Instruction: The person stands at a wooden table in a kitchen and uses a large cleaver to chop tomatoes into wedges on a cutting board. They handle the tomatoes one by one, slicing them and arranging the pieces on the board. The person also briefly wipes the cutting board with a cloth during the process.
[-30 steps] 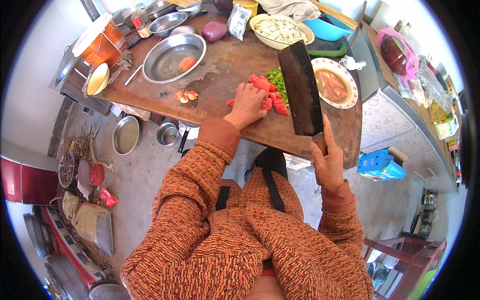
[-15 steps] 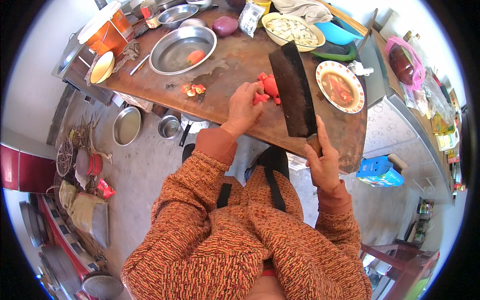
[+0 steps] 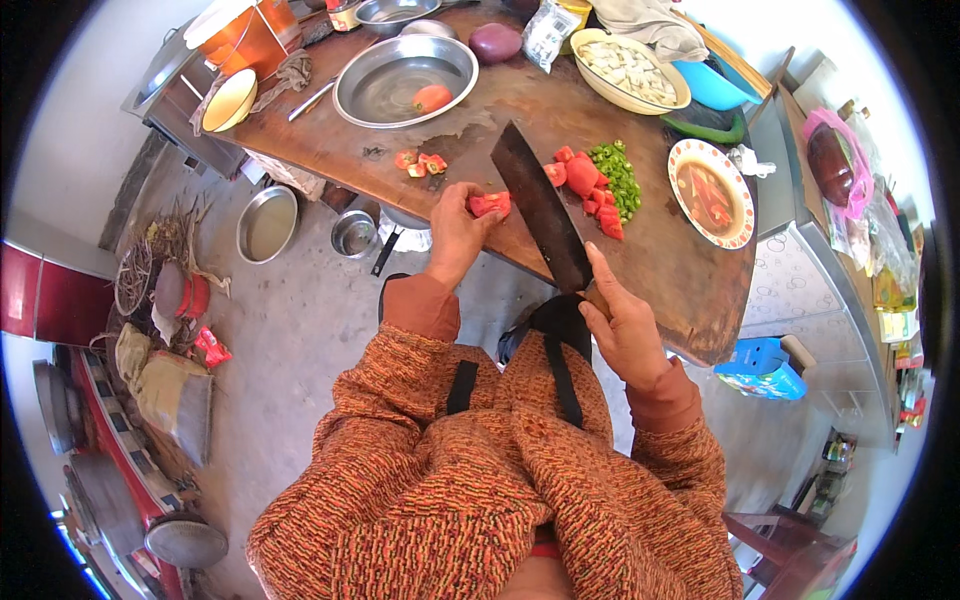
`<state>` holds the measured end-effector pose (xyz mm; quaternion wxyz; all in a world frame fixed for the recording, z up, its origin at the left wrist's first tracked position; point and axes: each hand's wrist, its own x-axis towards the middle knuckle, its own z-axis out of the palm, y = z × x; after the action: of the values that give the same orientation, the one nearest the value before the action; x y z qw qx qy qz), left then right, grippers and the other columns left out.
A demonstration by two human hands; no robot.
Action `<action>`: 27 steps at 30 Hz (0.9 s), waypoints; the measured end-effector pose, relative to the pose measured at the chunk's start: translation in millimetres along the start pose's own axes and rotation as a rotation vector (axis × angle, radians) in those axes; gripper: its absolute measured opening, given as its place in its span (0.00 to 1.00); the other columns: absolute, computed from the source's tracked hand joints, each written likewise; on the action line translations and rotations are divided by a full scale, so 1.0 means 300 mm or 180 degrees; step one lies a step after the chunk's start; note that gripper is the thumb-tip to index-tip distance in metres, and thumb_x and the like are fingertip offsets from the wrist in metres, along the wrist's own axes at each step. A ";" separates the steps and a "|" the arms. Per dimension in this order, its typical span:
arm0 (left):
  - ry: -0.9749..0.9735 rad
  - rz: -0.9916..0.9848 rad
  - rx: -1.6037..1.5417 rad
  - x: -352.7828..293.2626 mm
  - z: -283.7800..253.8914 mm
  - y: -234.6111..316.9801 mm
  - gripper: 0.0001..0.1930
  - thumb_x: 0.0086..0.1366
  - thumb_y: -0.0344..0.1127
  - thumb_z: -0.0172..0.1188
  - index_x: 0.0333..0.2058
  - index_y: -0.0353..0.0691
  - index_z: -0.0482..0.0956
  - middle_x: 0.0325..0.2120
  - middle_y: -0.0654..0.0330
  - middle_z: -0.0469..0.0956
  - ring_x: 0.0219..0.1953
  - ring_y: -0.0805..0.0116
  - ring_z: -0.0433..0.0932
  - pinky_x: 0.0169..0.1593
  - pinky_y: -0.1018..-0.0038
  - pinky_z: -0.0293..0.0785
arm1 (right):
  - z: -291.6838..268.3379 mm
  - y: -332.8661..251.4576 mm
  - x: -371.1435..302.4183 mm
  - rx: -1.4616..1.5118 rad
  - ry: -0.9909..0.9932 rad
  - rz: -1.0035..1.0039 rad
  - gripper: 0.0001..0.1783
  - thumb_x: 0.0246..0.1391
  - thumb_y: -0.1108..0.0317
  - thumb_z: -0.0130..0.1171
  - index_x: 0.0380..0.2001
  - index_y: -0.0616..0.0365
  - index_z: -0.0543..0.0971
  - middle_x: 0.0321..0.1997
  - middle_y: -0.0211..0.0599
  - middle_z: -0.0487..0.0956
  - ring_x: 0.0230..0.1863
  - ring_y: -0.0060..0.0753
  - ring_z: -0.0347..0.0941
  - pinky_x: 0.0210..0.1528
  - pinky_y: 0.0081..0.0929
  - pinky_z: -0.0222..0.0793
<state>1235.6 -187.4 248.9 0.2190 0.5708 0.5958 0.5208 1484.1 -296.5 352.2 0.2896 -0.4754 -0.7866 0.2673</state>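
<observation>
My left hand [image 3: 461, 229] is closed around a piece of tomato [image 3: 490, 205] near the front edge of the wooden table [image 3: 470, 110]. A broad dark cleaver [image 3: 543, 207] is in my right hand [image 3: 623, 318], its handle gripped low and its blade slanting up and to the left, between the held piece and the cut food. Right of the blade lie red tomato chunks [image 3: 583, 177] against a heap of chopped green pepper [image 3: 618, 182]. Small tomato ends [image 3: 420, 163] sit further left on the tabletop.
A steel basin [image 3: 366, 97] with water holds a whole tomato [image 3: 433, 98]. Behind stand an eggplant [image 3: 496, 43] and a yellow bowl of pale cubes [image 3: 642, 88]. At right are a patterned plate [image 3: 711, 193] of reddish liquid and a long green vegetable [image 3: 712, 133].
My left hand has moved left of the other chunks with a tomato piece in its fingers. The cleaver has shifted left and tilted, uncovering the chopped green pepper. The view has turned slightly.
</observation>
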 end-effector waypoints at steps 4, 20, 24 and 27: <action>-0.0045 0.0179 0.0058 -0.021 -0.016 0.010 0.18 0.47 0.23 0.72 0.38 0.34 0.78 0.36 0.51 0.76 0.35 0.54 0.79 0.38 0.66 0.76 | 0.005 -0.008 0.012 -0.0347 -0.0153 -0.0128 0.43 0.56 0.75 0.58 0.72 0.45 0.55 0.36 0.47 0.77 0.35 0.57 0.76 0.37 0.47 0.72; 0.0045 0.0401 0.0059 -0.040 -0.012 -0.024 0.15 0.45 0.20 0.70 0.34 0.36 0.78 0.31 0.55 0.76 0.32 0.58 0.78 0.36 0.67 0.74 | 0.117 0.013 0.130 -0.1154 -0.0524 0.0141 0.43 0.58 0.70 0.55 0.73 0.40 0.49 0.33 0.56 0.78 0.30 0.67 0.75 0.34 0.58 0.71; -0.0072 0.0329 -0.0002 -0.037 -0.011 -0.019 0.16 0.46 0.21 0.71 0.34 0.37 0.78 0.30 0.56 0.76 0.32 0.59 0.77 0.36 0.67 0.74 | 0.047 0.052 0.148 -0.0371 -0.0391 0.0205 0.44 0.57 0.71 0.56 0.73 0.42 0.49 0.38 0.61 0.79 0.36 0.70 0.75 0.37 0.57 0.70; -0.0096 0.0360 -0.0063 -0.034 -0.015 0.006 0.16 0.47 0.20 0.71 0.35 0.36 0.77 0.32 0.56 0.74 0.31 0.59 0.77 0.36 0.68 0.75 | 0.022 0.034 0.114 -0.0198 -0.0237 -0.0021 0.44 0.57 0.70 0.56 0.73 0.40 0.49 0.37 0.57 0.80 0.36 0.68 0.75 0.38 0.56 0.71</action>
<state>1235.0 -198.7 248.7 0.2038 0.6091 0.5541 0.5295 1472.5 -262.6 347.5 0.2461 -0.4713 -0.8063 0.2593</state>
